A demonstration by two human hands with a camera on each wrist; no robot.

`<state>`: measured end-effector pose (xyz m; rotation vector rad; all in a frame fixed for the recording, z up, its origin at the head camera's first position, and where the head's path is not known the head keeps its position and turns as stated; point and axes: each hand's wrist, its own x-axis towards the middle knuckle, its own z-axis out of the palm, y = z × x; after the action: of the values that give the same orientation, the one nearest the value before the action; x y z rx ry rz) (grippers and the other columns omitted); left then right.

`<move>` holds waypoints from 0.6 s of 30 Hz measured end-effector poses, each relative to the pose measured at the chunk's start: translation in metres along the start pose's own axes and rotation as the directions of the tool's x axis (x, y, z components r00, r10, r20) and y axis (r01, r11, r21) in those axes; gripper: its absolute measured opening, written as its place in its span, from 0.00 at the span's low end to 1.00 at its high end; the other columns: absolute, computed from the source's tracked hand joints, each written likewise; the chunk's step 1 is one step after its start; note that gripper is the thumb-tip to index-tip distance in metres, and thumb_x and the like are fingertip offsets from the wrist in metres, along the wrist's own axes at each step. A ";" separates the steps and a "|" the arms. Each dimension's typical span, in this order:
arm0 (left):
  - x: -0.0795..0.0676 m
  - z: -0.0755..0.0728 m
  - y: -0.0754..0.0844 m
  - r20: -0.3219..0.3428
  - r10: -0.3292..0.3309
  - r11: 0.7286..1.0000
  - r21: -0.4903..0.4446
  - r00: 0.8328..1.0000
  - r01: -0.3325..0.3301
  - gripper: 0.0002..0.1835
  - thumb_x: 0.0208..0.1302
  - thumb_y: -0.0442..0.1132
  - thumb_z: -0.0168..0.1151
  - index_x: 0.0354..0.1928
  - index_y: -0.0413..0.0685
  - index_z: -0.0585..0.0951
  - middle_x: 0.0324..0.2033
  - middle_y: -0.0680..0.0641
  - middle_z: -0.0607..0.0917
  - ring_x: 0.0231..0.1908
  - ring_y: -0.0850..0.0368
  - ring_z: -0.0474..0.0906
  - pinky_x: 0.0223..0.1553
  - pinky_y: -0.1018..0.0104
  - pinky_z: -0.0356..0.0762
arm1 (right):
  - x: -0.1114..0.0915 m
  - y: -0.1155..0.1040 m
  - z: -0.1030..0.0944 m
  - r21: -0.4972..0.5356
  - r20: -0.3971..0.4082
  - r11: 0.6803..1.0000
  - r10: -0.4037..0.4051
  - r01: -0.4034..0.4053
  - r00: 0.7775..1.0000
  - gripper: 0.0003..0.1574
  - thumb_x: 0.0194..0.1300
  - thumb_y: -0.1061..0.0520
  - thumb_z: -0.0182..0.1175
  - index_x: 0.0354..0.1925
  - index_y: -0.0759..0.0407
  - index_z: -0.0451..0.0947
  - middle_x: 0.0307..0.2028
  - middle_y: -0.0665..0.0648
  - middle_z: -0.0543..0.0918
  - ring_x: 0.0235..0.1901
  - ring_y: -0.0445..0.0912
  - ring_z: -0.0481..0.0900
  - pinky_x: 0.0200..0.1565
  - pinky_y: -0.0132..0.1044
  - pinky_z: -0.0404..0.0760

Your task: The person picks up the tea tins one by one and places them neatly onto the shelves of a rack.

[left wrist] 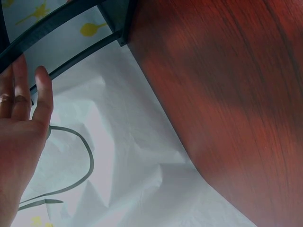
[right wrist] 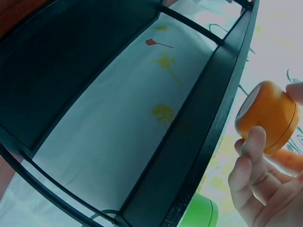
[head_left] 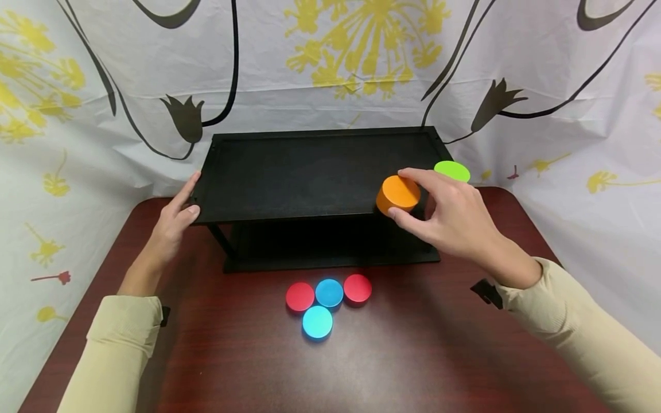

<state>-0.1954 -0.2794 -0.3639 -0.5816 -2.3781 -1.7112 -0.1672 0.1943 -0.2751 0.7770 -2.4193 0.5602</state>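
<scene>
My right hand point(head_left: 457, 221) pinches a short orange cylinder point(head_left: 399, 194) between thumb and fingers. It overlaps the front right part of the black two-tier shelf's top point(head_left: 310, 172). In the right wrist view, the orange cylinder point(right wrist: 267, 116) shows a seam round its side and is held above the upper board. A bright green cylinder point(head_left: 452, 170) stands on the shelf's top at the right end, partly behind the right hand. My left hand point(head_left: 167, 229) touches the shelf's left edge with fingers extended, the thumb at the front corner. In the left wrist view, some fingertips are hidden behind a black rail point(left wrist: 52, 28).
In front of the shelf, two red cylinders point(head_left: 300, 297) and two blue ones point(head_left: 317, 323) stand in a cluster on the dark red wooden table point(head_left: 232, 355). The shelf's lower board point(head_left: 330, 252) sits beneath the top. White flower-patterned cloth point(head_left: 330, 103) hangs behind and at both sides.
</scene>
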 end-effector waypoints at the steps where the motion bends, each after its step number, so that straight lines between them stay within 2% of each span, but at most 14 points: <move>1: 0.000 0.000 0.000 0.000 -0.003 1.000 0.000 1.000 0.003 0.33 0.72 0.38 0.41 0.79 0.53 0.53 0.78 0.49 0.50 0.74 0.61 0.43 0.71 0.58 0.41 | 0.001 0.000 0.001 -0.003 0.000 1.000 0.014 -0.014 1.000 0.33 0.54 0.45 0.72 0.57 0.56 0.80 0.29 0.50 0.80 0.20 0.38 0.69 0.23 0.38 0.68; 10: 0.000 -0.001 0.002 0.002 -0.013 1.000 -0.002 1.000 0.013 0.34 0.72 0.39 0.41 0.79 0.54 0.53 0.78 0.50 0.50 0.74 0.61 0.42 0.71 0.52 0.38 | 0.006 0.002 0.011 -0.008 -0.011 0.993 0.121 -0.121 0.993 0.33 0.56 0.44 0.71 0.57 0.54 0.80 0.36 0.53 0.84 0.20 0.41 0.70 0.24 0.39 0.69; 16: 0.000 0.000 0.001 0.001 -0.004 1.000 -0.001 1.000 0.004 0.34 0.72 0.39 0.42 0.79 0.53 0.53 0.78 0.48 0.50 0.74 0.61 0.43 0.70 0.59 0.41 | 0.008 0.002 0.015 -0.012 -0.006 0.987 0.159 -0.159 0.987 0.33 0.58 0.44 0.70 0.58 0.55 0.79 0.42 0.55 0.85 0.22 0.43 0.70 0.25 0.40 0.69; 18: 0.000 0.000 0.001 -0.001 -0.005 1.000 0.000 1.000 0.005 0.34 0.72 0.39 0.42 0.79 0.53 0.53 0.78 0.48 0.50 0.74 0.62 0.43 0.70 0.59 0.41 | 0.009 0.003 0.015 -0.017 -0.009 0.986 0.168 -0.168 0.986 0.33 0.58 0.45 0.70 0.59 0.56 0.79 0.45 0.56 0.85 0.22 0.45 0.70 0.25 0.41 0.69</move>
<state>-0.1951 -0.2790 -0.3635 -0.5747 -2.3807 -1.7137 -0.1811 0.1850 -0.2820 0.5656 -2.4948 0.6040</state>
